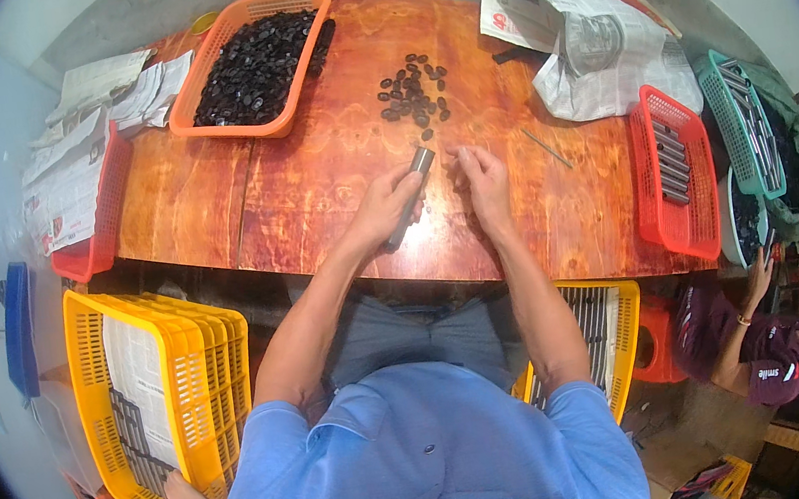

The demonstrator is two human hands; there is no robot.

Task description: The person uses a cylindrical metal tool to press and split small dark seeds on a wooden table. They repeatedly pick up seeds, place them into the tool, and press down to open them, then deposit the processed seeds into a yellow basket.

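Nearest, left hand [384, 206] wrapped around a grey metal tube [412, 192], fingers closed on its lower half, long axis running from seven o'clock up to one o'clock over the wooden table [311, 190]. Just beside, at three o'clock of the tube's open top end, right hand [484, 183] with fingertips pinched together, too small to tell on what; clearly the nearer hand to that end. Farther, at twelve o'clock, loose pile of small black caps [415, 96]. Farthest, at eleven o'clock, orange basket [199, 109] heaped with the same black pieces.
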